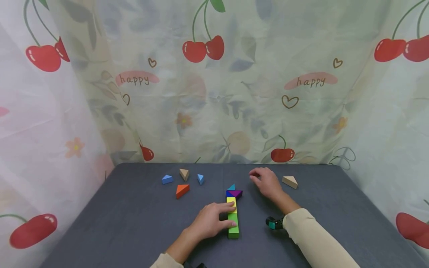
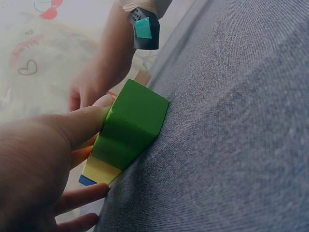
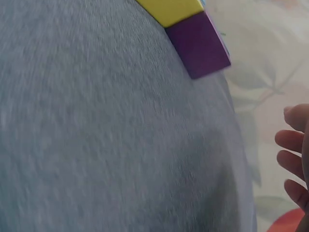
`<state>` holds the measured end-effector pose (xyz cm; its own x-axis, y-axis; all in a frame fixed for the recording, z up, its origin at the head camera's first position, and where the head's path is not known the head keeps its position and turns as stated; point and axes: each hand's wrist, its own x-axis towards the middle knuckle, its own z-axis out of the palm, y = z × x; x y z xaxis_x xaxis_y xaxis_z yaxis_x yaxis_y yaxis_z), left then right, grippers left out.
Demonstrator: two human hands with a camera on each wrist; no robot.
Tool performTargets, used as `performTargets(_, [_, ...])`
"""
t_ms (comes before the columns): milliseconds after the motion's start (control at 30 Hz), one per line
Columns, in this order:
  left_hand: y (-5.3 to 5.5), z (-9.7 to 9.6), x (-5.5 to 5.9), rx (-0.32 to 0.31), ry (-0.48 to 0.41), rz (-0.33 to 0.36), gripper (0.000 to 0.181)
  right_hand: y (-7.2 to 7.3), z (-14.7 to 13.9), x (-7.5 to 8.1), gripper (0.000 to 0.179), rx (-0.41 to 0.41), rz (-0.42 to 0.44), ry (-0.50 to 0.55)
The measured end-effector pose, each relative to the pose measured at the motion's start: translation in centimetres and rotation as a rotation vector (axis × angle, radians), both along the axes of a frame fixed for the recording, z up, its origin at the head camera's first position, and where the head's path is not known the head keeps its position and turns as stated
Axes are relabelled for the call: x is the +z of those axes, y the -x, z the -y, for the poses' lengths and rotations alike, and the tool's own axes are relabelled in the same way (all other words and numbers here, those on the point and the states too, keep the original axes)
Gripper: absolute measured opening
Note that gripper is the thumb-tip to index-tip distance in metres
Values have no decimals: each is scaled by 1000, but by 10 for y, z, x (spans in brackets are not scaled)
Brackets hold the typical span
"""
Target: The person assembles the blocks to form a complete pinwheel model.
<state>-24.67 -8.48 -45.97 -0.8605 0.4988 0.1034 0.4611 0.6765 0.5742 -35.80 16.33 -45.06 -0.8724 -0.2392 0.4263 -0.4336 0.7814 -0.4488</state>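
Observation:
My left hand (image 1: 209, 220) rests on a row of blocks, its thumb on the green block (image 1: 233, 231) and a fingertip on the yellow block (image 1: 230, 199). The left wrist view shows the thumb against the upper edge of the green block (image 2: 137, 108), the other fingers stretched along the side. At the row's far end lie a dark blue block (image 1: 229, 194), a purple triangular block (image 1: 236, 192) and a light blue triangular block (image 1: 232, 187). My right hand (image 1: 267, 182) hovers to the right of these, fingers loosely bent, holding nothing.
Left of the row lie two blue triangular blocks (image 1: 167, 179), a wooden triangle (image 1: 184, 174) and an orange-red triangle (image 1: 182, 190). Another wooden block (image 1: 290, 181) lies beyond my right hand. A patterned curtain (image 1: 221, 93) encloses the dark cloth-covered table (image 1: 134, 223) behind and at both sides.

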Motion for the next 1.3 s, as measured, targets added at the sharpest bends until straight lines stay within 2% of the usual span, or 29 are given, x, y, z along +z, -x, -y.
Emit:
performTargets(333, [-1,1,1,3,4,11,50,2,-31,-5,14,-82,-72,-54])
performTargets(667, [-1,1,1,3,1,4,51,-1,-56,-6,16,-165,-50,-110])
performTargets(867, [-1,1,1,3,1,-2,50,-2,-73,-13,18,-200,-26,-144])
performTargets(1300, [1,1,-2,0,-9,14,51,-3,-95,-17,22,-257,-16,-154])
